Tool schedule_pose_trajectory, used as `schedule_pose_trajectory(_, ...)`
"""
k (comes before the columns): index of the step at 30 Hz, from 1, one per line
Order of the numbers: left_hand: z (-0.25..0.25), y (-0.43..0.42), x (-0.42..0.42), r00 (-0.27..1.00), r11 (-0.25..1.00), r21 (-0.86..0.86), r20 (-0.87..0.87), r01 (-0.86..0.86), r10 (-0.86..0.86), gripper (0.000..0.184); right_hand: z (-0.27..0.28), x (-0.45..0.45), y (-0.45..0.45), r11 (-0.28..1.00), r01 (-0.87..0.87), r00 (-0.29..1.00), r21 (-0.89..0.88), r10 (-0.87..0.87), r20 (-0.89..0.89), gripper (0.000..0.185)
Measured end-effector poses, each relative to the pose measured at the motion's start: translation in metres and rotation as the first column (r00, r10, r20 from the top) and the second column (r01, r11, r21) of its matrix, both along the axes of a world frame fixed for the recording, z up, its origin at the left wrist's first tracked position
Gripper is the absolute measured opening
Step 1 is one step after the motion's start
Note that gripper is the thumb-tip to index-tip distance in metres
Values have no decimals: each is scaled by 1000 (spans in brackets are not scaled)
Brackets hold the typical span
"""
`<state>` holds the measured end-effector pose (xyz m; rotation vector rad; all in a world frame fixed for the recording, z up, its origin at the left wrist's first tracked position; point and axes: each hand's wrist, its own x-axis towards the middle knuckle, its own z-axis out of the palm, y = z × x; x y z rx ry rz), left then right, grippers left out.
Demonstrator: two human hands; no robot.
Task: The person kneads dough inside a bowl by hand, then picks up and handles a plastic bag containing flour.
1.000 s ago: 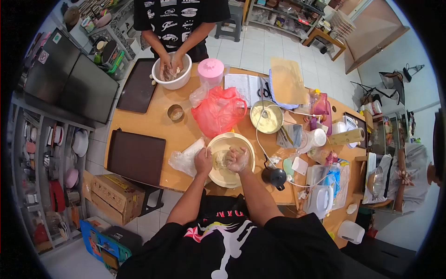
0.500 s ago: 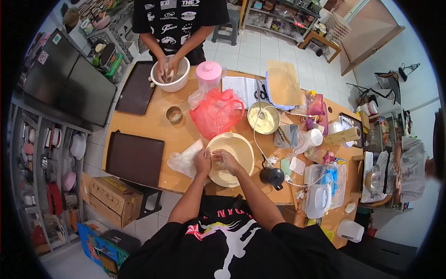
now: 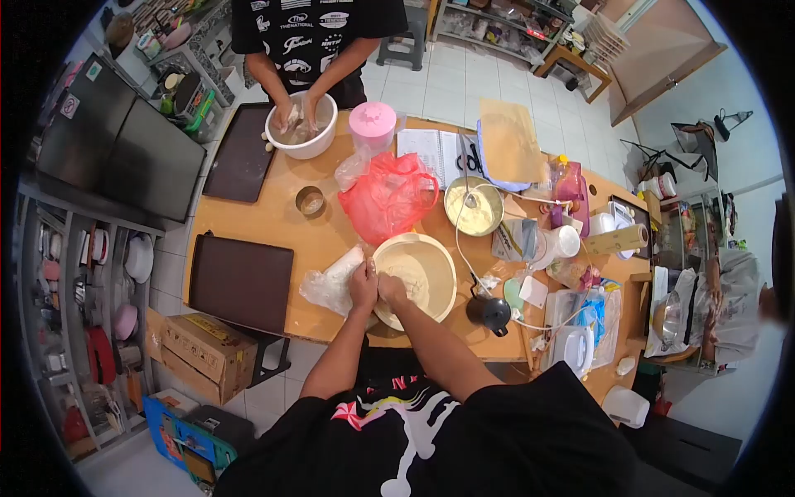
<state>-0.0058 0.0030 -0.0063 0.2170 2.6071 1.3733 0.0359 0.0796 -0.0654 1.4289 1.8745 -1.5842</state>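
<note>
A cream basin [image 3: 443, 277] stands at the front of the table with pale, floury material [image 3: 411, 282] inside. My left hand [image 3: 363, 286] is closed at the basin's left rim, fingers curled and partly hidden. Just inside that rim is my right hand [image 3: 392, 290], beside the left one, knuckles up and fingers bent down out of sight; whatever it holds is hidden. Against my left hand lies a clear plastic bag [image 3: 325, 286] with white contents. A red plastic bag [image 3: 385, 199] sits right behind the basin.
Opposite, a person's hands [image 3: 298, 118] work in a white basin [image 3: 319, 147]. Dark trays [image 3: 240, 277] line the left. A metal cup [image 3: 310, 202], a pink-lidded container [image 3: 373, 124], a bowl of pale batter [image 3: 474, 217], a black-lidded jug [image 3: 489, 313] and a white cable surround the basin.
My right hand has turned from open fingers above the basin to bent fingers lowered by its left side. The other person's hands have moved apart. The view has shifted slightly.
</note>
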Motion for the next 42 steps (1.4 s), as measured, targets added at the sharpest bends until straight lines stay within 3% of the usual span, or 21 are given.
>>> schedule_pose_trajectory(2, -8, -2, 1, 1000, 1000, -4, -20, -13, 13, 37, 5, -3, 0, 1000, -15, 1000, -17, 14, -20, 53)
schedule_pose_trajectory(5, 1, -3, 0, 999, 1000, -22, 45, -3, 4, 37, 78, -5, 1, 987, -137, 989, 84, 132, 63, 55)
schedule_pose_trajectory(8, 4, -2, 1, 999, 1000, 1, 39, -2, 2, 37, -10, 5, 0, 818, -351, 896, 456, 435, -90, 46)
schedule_pose_trajectory(9, 1, -2, 4, 1000, 1000, 10, 10, -3, 3, 37, 1, 8, 2, 949, -249, 948, 193, 280, -150, 44)
schedule_pose_trajectory(10, -5, -2, 4, 1000, 1000, 22, -25, -7, 8, 37, 20, 6, 7, 988, -126, 979, -86, 111, -169, 43)
schedule_pose_trajectory(11, -9, -2, 3, 998, 999, 35, -63, -10, 12, 36, 34, 6, 12, 934, 5, 988, -358, -60, -142, 42)
schedule_pose_trajectory(12, -11, -3, 6, 999, 1000, 19, -48, -7, 8, 38, 30, 16, 23, 721, -52, 966, -691, -139, -218, 41)
schedule_pose_trajectory(13, -12, -6, 9, 999, 1000, 3, -35, -1, 1, 39, 21, 29, 38, 399, -145, 935, -905, -244, -257, 40)
schedule_pose_trajectory(14, -11, 0, 4, 999, 1000, 0, -33, -13, 13, 40, 18, 26, 54, 29, -273, 904, -961, -334, -267, 39)
schedule_pose_trajectory(17, -6, 1, 5, 997, 999, 17, -66, -39, 41, 39, 40, 27, 41, 208, 21, 872, -978, -483, -84, 40)
schedule_pose_trajectory(18, -7, 3, 6, 999, 998, 41, -11, -45, 46, 39, 57, 24, 40, 132, 140, 843, -981, -535, 48, 43)
schedule_pose_trajectory(21, -5, 3, 5, 988, 991, 106, 142, -79, 63, 39, 63, 22, 29, 276, 102, 814, -956, -575, -80, 42)
schedule_pose_trajectory(22, -5, 3, 5, 993, 998, 33, -102, -58, 62, 41, 66, 22, 30, 290, 111, 827, -950, -557, -74, 34)
schedule_pose_trajectory(25, -9, 1, 0, 995, 1000, -13, -101, -13, 12, 42, 86, 18, 40, 361, 32, 916, -932, -384, -117, 25)
schedule_pose_trajectory(27, -9, 2, -3, 996, 1000, -28, -86, -14, 11, 40, 115, 22, 48, 752, 55, 979, -657, -170, -113, 22)
schedule_pose_trajectory(28, -9, 0, -1, 997, 999, -40, -72, -14, 11, 40, 123, 28, 53, 885, 31, 995, -464, -69, -65, 22)
schedule_pose_trajectory(31, -5, 1, 1, 994, 999, -37, -106, -11, 7, 40, 88, 52, 89, 590, 174, 934, -789, -353, -59, 34)
schedule_pose_trajectory(32, -2, 2, 0, 996, 999, -49, -89, 0, -4, 40, 80, 48, 78, 632, 389, 873, -671, -485, 50, 39)
schedule_pose_trajectory(36, 4, 3, -1, 997, 998, -63, -75, 10, -15, 41, 78, 33, 60, 619, 596, 750, -511, -657, 80, 35)
schedule_pose_trajectory(39, -1, 0, 0, 993, 998, -67, -118, 20, -28, 40, 66, 22, 58, 565, 687, 661, -457, -748, 69, 37)
schedule_pose_trajectory(42, -3, -1, 1, 991, 996, -87, -128, 20, -31, 40, 55, 30, 65, 662, 582, 761, -473, -648, 28, 41)
